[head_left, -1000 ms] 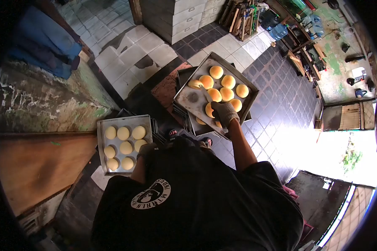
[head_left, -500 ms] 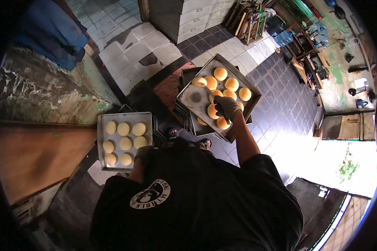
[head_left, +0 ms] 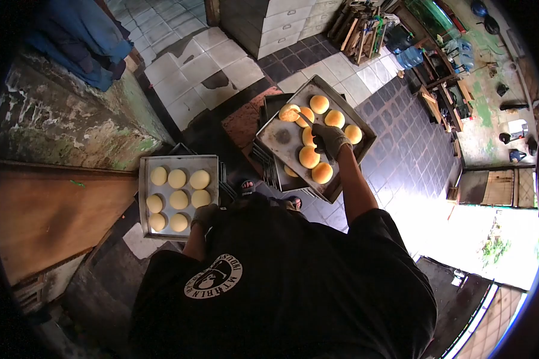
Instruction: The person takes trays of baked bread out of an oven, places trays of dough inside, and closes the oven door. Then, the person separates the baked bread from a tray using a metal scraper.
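Note:
My right hand [head_left: 334,139], in a work glove, is closed around the dark handle of a thin spatula-like tool [head_left: 306,118] above a baking tray [head_left: 274,157]. The tool's far end meets a tilted bun [head_left: 289,113] at the tray's upper left corner. Several golden-topped buns [head_left: 322,173] sit on the same tray, leaving a stained patch of bare metal at its left. My gloved left hand [head_left: 204,217] grips the right edge of another tray [head_left: 177,159], which holds several paler buns [head_left: 178,200] in rows. Its fingers are partly hidden.
More trays [head_left: 269,170] are stacked beneath the golden buns. A stained wall [head_left: 90,125] and a brown wooden panel [head_left: 60,221] stand at the left. Drawers [head_left: 281,27], a wood pile [head_left: 359,33] and water bottles [head_left: 409,58] are farther back.
My right hand has shifted slightly up and left of its arm's line, and the bun at the tool's end has tipped, showing a browner side. My left hand stays at its tray's edge.

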Motion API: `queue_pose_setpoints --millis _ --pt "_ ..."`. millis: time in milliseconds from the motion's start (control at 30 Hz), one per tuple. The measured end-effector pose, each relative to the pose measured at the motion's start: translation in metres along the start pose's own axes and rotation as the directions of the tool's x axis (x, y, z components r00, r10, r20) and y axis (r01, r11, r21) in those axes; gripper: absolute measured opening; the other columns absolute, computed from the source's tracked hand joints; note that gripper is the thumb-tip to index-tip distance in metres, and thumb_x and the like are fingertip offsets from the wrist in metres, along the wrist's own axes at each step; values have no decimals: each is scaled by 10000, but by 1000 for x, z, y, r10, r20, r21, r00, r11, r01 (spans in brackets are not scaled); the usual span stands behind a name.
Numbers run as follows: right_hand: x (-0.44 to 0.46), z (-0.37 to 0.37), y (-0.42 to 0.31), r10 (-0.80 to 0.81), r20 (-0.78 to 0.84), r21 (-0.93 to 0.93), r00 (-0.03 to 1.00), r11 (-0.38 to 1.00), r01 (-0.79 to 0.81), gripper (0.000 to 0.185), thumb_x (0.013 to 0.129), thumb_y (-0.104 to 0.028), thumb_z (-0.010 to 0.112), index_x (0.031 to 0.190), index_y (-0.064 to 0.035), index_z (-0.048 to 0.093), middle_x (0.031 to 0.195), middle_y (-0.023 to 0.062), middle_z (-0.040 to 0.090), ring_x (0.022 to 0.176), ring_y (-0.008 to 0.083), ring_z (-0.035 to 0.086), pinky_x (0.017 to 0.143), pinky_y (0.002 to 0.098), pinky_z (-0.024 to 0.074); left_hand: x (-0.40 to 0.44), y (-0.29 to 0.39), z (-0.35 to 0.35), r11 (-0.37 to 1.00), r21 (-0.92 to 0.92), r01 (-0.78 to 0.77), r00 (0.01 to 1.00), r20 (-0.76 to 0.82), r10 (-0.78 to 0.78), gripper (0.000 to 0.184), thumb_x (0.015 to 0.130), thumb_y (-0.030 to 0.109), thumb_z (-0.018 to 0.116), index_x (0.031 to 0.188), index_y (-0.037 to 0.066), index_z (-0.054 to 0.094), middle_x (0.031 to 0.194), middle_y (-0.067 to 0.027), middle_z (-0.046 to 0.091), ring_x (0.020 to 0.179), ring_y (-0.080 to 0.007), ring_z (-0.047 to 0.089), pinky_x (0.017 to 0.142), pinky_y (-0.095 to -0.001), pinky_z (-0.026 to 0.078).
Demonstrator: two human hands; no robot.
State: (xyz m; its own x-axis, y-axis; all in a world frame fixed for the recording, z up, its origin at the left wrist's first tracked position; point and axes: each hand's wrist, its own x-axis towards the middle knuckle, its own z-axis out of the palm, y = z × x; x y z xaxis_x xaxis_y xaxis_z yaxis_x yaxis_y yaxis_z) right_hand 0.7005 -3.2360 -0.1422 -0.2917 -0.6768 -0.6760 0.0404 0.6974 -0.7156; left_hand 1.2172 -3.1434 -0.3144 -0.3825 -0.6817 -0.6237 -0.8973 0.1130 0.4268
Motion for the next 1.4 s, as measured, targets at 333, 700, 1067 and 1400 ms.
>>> queue_pose_setpoints --millis 333,700,1067,1400 --pt "-10 19 -21 -45 -85 44 995 998 49 324 959 -385 706 826 -94 655 684 25 607 541 152 579 479 302 502 7 -26 28 986 -164 13 999 -31 -18 399 919 458 628 1044 99 746 1099 -202 746 1075 -392 709 890 -475 557" --pt "-37 28 52 -465 276 -858 841 276 434 128 872 -196 648 934 -83 647 831 162 723 791 344 722 673 448 548 -10 0 1 996 1 -84 995 -61 84 419 891 487 645 1056 117 754 1077 -182 752 1034 -367 720 878 -478 561" --pt "-90 48 168 -321 -210 -249 924 931 267 380 954 -382 636 818 -29 669 653 41 591 560 151 583 520 324 463 39 -77 69 977 -167 -135 991 -30 132 254 868 333 680 1004 130 749 994 -137 751 945 -317 736 812 -454 564" --pt "-140 -32 174 296 -592 3 750 931 -365 489 890 -472 567 795 -29 749 630 103 681 582 238 678 579 399 498 79 4 -41 886 69 -458 885 130 447 197 874 271 669 991 137 753 935 -129 748 883 -293 741 761 -420 566"
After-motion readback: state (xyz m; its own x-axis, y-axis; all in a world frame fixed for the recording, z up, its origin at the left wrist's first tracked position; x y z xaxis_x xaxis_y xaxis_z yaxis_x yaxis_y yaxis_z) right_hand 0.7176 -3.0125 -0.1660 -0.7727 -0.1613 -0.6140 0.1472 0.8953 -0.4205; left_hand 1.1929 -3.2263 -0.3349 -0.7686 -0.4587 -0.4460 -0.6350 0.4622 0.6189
